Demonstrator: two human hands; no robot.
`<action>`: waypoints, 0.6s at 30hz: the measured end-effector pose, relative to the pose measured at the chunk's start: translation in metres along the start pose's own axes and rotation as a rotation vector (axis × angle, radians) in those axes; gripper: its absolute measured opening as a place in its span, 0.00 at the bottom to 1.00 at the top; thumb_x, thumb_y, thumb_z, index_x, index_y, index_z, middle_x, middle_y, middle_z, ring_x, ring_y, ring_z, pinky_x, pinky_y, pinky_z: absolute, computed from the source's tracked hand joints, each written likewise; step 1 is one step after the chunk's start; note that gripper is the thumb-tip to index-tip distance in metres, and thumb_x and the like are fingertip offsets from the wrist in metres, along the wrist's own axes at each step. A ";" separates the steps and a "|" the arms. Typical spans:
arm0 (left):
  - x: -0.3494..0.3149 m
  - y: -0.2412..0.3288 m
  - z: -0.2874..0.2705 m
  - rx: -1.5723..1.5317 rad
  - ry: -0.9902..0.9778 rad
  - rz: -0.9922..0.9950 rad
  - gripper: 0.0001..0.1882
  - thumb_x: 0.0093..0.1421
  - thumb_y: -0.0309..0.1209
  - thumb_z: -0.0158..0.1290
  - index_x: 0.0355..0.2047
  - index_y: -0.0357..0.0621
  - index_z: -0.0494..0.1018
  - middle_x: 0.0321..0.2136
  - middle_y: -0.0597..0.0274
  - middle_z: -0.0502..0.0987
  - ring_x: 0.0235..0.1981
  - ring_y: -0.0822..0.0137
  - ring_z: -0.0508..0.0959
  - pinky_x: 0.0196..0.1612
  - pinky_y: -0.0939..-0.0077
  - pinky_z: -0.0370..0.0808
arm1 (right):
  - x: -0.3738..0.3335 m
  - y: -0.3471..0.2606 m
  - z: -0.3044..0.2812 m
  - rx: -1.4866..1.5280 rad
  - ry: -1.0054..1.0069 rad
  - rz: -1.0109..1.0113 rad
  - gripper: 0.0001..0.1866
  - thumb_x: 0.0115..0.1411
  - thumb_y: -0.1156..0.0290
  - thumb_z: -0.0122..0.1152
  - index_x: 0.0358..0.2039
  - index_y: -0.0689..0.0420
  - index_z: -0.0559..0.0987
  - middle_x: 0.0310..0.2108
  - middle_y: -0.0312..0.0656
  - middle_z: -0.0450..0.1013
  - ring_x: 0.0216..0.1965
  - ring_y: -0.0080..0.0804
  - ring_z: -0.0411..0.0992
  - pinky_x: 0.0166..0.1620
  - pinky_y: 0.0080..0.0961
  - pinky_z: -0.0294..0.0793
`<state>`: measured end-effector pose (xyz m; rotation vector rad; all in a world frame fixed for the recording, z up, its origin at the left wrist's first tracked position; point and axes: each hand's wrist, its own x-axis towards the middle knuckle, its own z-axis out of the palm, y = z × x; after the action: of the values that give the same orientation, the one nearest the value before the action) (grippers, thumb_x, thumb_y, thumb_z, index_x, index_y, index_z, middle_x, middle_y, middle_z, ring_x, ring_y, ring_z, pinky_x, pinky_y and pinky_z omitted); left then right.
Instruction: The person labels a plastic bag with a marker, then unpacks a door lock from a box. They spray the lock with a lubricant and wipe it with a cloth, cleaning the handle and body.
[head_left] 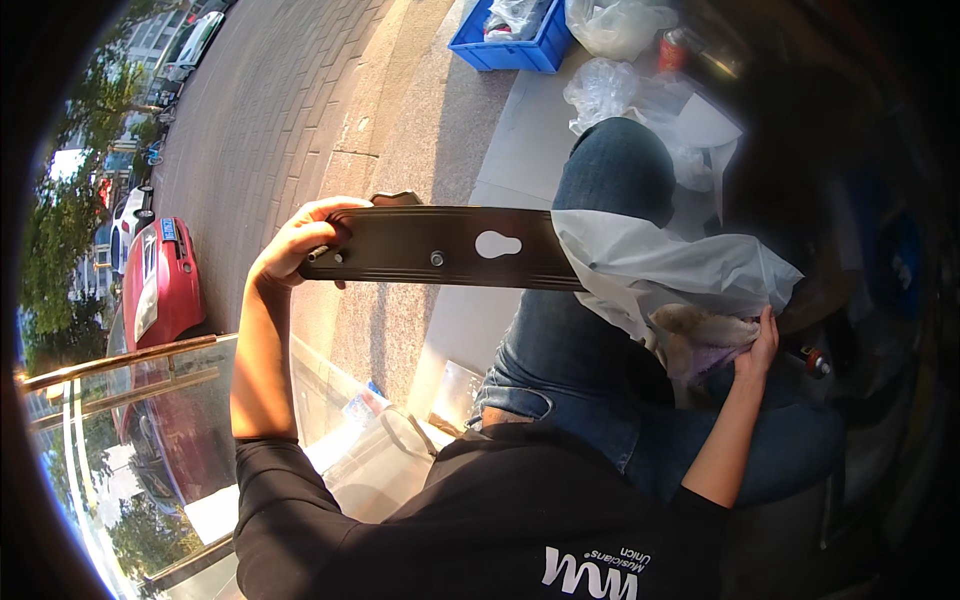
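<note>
Black sleeve (290, 500); left hand (300, 245) fingers grip dark bar (440, 247), right hand (758, 345) pinches its white bag (660, 265).

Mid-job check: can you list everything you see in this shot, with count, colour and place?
Metal bar: one, dark brown, long and flat with a keyhole slot and studs, held level across the middle.
Plastic wrap: one, whitish, sleeved over the bar's right end.
Cloth: one, pale, under the right hand.
Crate: one, blue, top centre on the pavement.
Plastic bags: several, clear, top right.
Car: one, red, left, on the road.
Handrail: one, wood-coloured, lower left above glass.
Jeans: blue, on the raised knee, centre.
Shirt: black, bottom.
Left hand: grip on the bar's left end.
Right hand: on the cloth, right.
</note>
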<state>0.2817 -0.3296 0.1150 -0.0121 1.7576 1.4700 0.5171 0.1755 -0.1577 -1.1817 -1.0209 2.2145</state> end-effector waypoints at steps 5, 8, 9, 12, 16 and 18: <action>-0.017 -0.003 -0.039 0.010 0.092 0.049 0.25 0.47 0.28 0.44 0.47 0.28 0.65 0.29 0.51 0.74 0.16 0.67 0.76 0.14 0.76 0.76 | -0.003 0.000 -0.004 -0.036 0.049 0.004 0.14 0.60 0.64 0.53 0.42 0.59 0.72 0.36 0.37 0.70 0.35 0.26 0.66 0.38 0.22 0.68; -0.003 -0.005 -0.052 -0.088 0.147 0.305 0.26 0.51 0.31 0.46 0.49 0.29 0.63 0.33 0.50 0.74 0.22 0.64 0.78 0.16 0.73 0.78 | -0.021 -0.007 0.011 -0.064 0.100 0.002 0.13 0.61 0.64 0.53 0.41 0.59 0.73 0.36 0.37 0.70 0.35 0.25 0.67 0.38 0.22 0.68; 0.005 -0.005 -0.051 -0.098 0.181 0.387 0.26 0.52 0.31 0.46 0.50 0.30 0.62 0.35 0.50 0.74 0.24 0.63 0.78 0.17 0.72 0.78 | -0.021 -0.004 0.012 -0.080 0.052 0.023 0.12 0.60 0.64 0.53 0.40 0.58 0.73 0.34 0.35 0.70 0.33 0.23 0.67 0.36 0.20 0.68; 0.041 -0.001 -0.022 -0.112 0.241 0.558 0.26 0.53 0.33 0.47 0.52 0.33 0.61 0.38 0.48 0.73 0.28 0.61 0.79 0.19 0.72 0.79 | -0.019 0.010 0.012 -0.143 0.039 0.030 0.08 0.59 0.66 0.54 0.34 0.56 0.75 0.27 0.30 0.70 0.26 0.18 0.65 0.30 0.17 0.65; 0.108 0.045 0.065 0.013 0.029 0.618 0.24 0.53 0.32 0.46 0.51 0.34 0.63 0.38 0.45 0.73 0.31 0.58 0.79 0.24 0.71 0.81 | -0.021 0.029 0.019 -0.039 -0.018 0.100 0.06 0.60 0.66 0.53 0.30 0.55 0.73 0.21 0.29 0.66 0.20 0.17 0.64 0.25 0.15 0.64; 0.132 0.072 0.144 0.128 -0.079 0.592 0.23 0.53 0.31 0.46 0.50 0.33 0.65 0.37 0.45 0.73 0.31 0.60 0.79 0.27 0.71 0.81 | -0.023 0.034 0.012 -0.036 -0.017 0.090 0.07 0.61 0.66 0.52 0.30 0.55 0.72 0.21 0.29 0.65 0.20 0.16 0.64 0.25 0.14 0.64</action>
<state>0.2417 -0.1255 0.1001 0.6738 1.8745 1.7253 0.5187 0.1343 -0.1677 -1.2488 -1.0379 2.2875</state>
